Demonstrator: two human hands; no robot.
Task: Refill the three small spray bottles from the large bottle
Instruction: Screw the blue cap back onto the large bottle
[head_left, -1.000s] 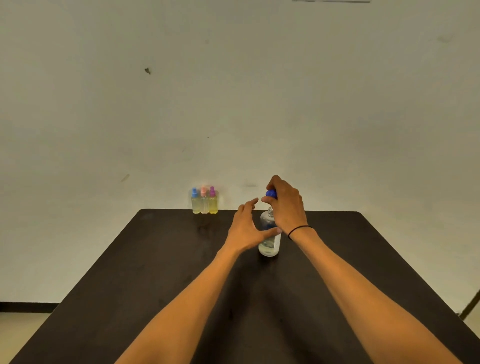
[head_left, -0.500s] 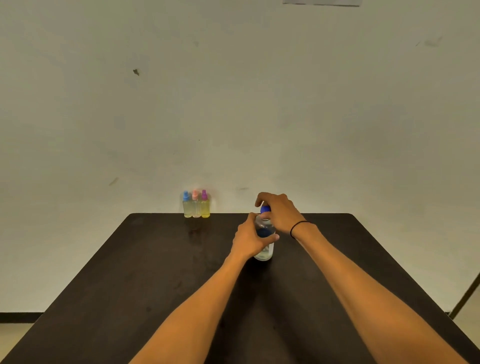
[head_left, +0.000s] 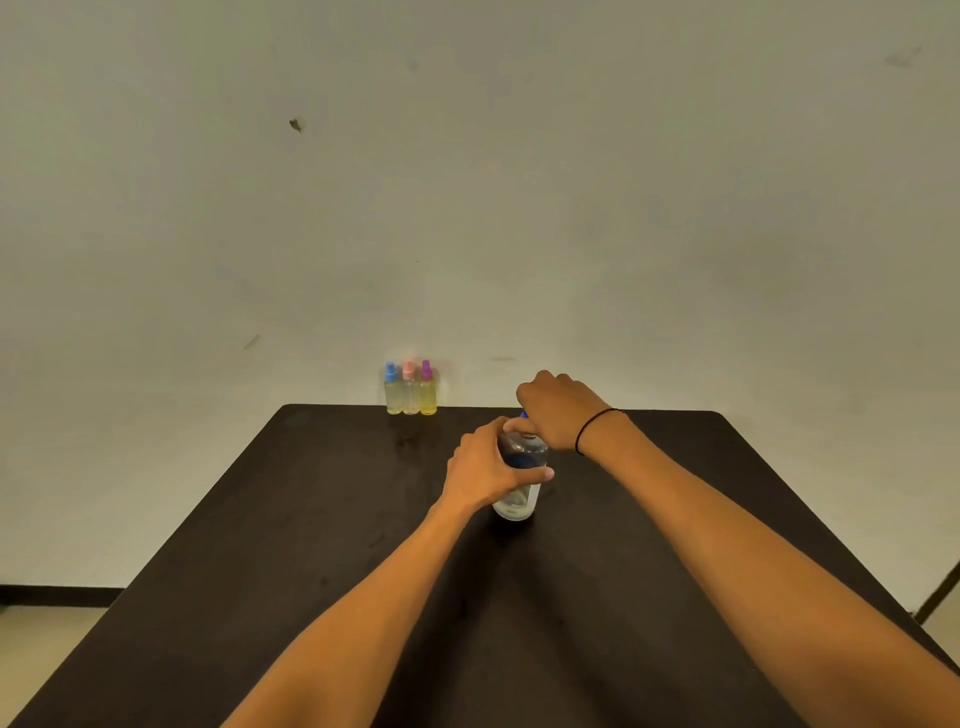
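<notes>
I see the left hand (head_left: 483, 467) wrapped around the large bottle (head_left: 519, 483) standing on the dark table (head_left: 311, 545), the right hand (head_left: 563, 413) closed over its blue cap (head_left: 523, 415); three small spray bottles (head_left: 411, 389) stand together at the far edge

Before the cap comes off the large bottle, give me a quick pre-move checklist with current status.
1. Large bottle upright on the table: ok.
2. Left hand wrapped around the bottle body to steady it: ok.
3. Right hand closed over the blue cap: ok.
4. Cap loosened or still tight: cannot tell, the hand hides it.
5. Three small spray bottles upright at the far table edge, clear of both hands: ok.
6. Small bottles opened for filling: not ok, blue, pink and purple tops still on.
</notes>
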